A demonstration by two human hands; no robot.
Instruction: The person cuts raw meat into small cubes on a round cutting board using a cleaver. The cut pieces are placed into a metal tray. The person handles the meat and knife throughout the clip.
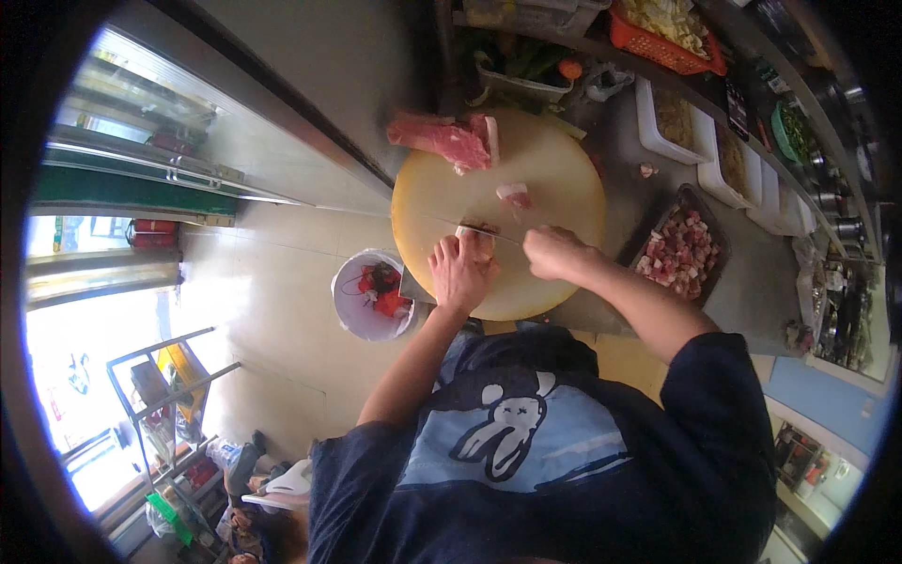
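Observation:
My right hand (560, 254) grips the handle of a knife (502, 235), whose thin blade points left across a round, yellowish chopping board (550, 282). Just under the blade, my left hand (461, 273) has its fingers bent down on a small piece of meat (480, 225), mostly hidden by the fingers and the blade. A cut piece of meat with a pale edge (514, 194) lies beyond the knife. At the board's far left edge rests a long slab of raw red meat (447, 141) with a white rind or fat side, partly overhanging the rim.
Diced meat (680, 254) fills a dark tray at the right. White tubs (673, 123) line the counter behind, near a red basket of leafy vegetables (662, 35). A white bin (370, 296) with red refuse stands on the floor at left. Another person (246, 507) sits low behind.

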